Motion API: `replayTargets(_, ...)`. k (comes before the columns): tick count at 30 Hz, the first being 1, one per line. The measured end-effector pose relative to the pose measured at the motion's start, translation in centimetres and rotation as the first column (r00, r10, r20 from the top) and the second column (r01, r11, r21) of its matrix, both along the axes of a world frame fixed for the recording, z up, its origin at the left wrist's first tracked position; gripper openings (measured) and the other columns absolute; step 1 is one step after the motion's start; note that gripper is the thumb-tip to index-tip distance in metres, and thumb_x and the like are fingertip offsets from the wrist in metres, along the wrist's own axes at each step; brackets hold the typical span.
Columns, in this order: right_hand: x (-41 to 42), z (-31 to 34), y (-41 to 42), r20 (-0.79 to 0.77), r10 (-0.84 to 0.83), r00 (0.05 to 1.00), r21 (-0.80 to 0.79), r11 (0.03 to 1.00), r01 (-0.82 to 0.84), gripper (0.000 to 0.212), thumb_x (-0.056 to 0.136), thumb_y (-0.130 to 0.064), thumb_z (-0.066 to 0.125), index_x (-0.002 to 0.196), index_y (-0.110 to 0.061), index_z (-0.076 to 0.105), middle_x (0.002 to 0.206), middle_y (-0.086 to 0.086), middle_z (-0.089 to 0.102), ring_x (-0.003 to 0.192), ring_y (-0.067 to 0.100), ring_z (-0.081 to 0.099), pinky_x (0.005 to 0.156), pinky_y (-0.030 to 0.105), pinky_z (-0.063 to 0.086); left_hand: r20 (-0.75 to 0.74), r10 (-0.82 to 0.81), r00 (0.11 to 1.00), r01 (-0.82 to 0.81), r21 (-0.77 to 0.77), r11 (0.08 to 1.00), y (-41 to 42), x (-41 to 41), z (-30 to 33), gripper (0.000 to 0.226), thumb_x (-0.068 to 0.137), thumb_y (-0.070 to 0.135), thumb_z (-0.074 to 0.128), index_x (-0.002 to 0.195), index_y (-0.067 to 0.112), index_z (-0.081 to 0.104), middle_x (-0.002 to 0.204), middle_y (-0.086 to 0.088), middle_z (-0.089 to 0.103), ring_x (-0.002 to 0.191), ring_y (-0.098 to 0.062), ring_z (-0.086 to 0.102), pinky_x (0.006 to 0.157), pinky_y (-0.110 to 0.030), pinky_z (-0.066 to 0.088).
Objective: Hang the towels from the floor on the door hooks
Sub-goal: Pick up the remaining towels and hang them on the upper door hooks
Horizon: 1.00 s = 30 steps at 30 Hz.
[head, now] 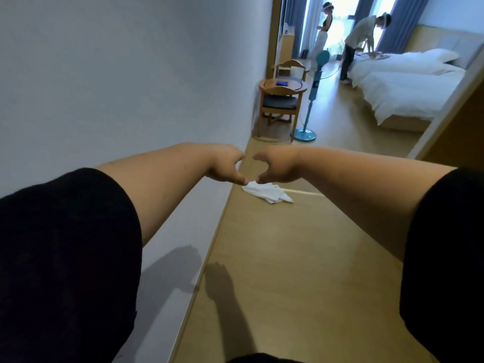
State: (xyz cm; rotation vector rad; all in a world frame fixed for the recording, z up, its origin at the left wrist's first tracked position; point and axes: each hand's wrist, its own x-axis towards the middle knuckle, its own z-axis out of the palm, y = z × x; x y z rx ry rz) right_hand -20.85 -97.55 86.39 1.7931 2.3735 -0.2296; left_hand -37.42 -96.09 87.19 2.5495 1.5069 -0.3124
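A crumpled white towel (267, 193) lies on the wooden floor of a corridor, close to the white wall on the left. Both my arms stretch forward over it. My left hand (226, 163) and my right hand (277, 165) hang side by side, fingers curled and apart, thumbs and forefingers nearly meeting. Neither hand holds anything. The thumb tips overlap the towel's near-left corner in the picture; whether they touch it I cannot tell. No door hooks show in this view.
The white wall (104, 87) runs along the left. A wooden door edge (450, 121) stands at the right. Ahead are a round table with chairs (281, 100), a blue standing fan (311, 100), a white bed (403, 85) and two people near the window.
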Motion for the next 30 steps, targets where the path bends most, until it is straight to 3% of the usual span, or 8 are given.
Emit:
replayTargets(10, 6.9, -5.7, 8.1, 0.022, -0.156, 0.988, -0.100, 0.982, 0.157, 0.074, 0.086, -0.047, 0.063, 0.147, -0.015, 0.035, 0.146, 0.009, 0.045, 0.130, 0.030, 0.046, 0.107, 0.043, 0.039, -0.008, -0.106, 0.994, 0.105, -0.065, 0.992, 10.9, 5.9, -4.1, 0.086, 0.086, 0.056, 0.061, 0.152, 0.014, 0.024, 0.156, -0.006, 0.029, 0.139, -0.025, 0.035, 0.113, -0.040, 0.032)
replayTargets(20, 17.2, -11.0, 23.6, -0.022, -0.099, 0.995, -0.168, 0.981, 0.094, 0.051, 0.082, -0.048, 0.063, 0.123, -0.019, 0.053, 0.119, 0.004, 0.061, 0.101, 0.025, 0.059, 0.090, 0.042, 0.049, -0.027, -0.113, 0.993, 0.108, -0.138, 0.985, 25.5, 17.2, -9.2, 0.074, 0.083, 0.053, 0.064, 0.142, 0.015, 0.040, 0.141, -0.005, 0.047, 0.123, -0.026, 0.051, 0.102, -0.043, 0.044)
replayTargets(22, 19.4, -11.4, 26.8, -0.022, -0.096, 0.995, -0.191, 0.977, 0.090, 0.053, 0.082, -0.048, 0.062, 0.125, -0.018, 0.052, 0.123, 0.004, 0.059, 0.104, 0.026, 0.058, 0.091, 0.042, 0.049, -0.024, -0.094, 0.995, 0.089, -0.158, 0.983, 28.6, 19.3, -9.7, 0.075, 0.083, 0.053, 0.063, 0.142, 0.015, 0.039, 0.142, -0.005, 0.046, 0.123, -0.026, 0.051, 0.102, -0.043, 0.044)
replayTargets(26, 22.8, -11.6, 32.8, -0.011, -0.079, 0.997, -0.192, 0.979, 0.076, 0.072, 0.087, -0.047, 0.059, 0.147, -0.016, 0.035, 0.147, 0.006, 0.043, 0.129, 0.028, 0.047, 0.105, 0.044, 0.041, -0.007, -0.046, 0.999, 0.045, -0.157, 0.987, 34.6, 22.0, -10.4, 0.083, 0.085, 0.056, 0.060, 0.150, 0.016, 0.029, 0.152, -0.005, 0.035, 0.133, -0.026, 0.042, 0.107, -0.040, 0.039)
replayTargets(30, 24.5, -12.3, 37.7, 0.003, -0.063, 0.998, -0.200, 0.978, 0.062, 0.069, 0.088, -0.045, 0.059, 0.146, -0.015, 0.037, 0.146, 0.006, 0.044, 0.129, 0.028, 0.046, 0.105, 0.043, 0.040, 0.000, -0.007, 1.000, 0.007, -0.170, 0.985, 39.5, 23.2, -11.7, 0.080, 0.084, 0.055, 0.062, 0.148, 0.018, 0.032, 0.149, -0.005, 0.040, 0.130, -0.027, 0.046, 0.105, -0.040, 0.041)
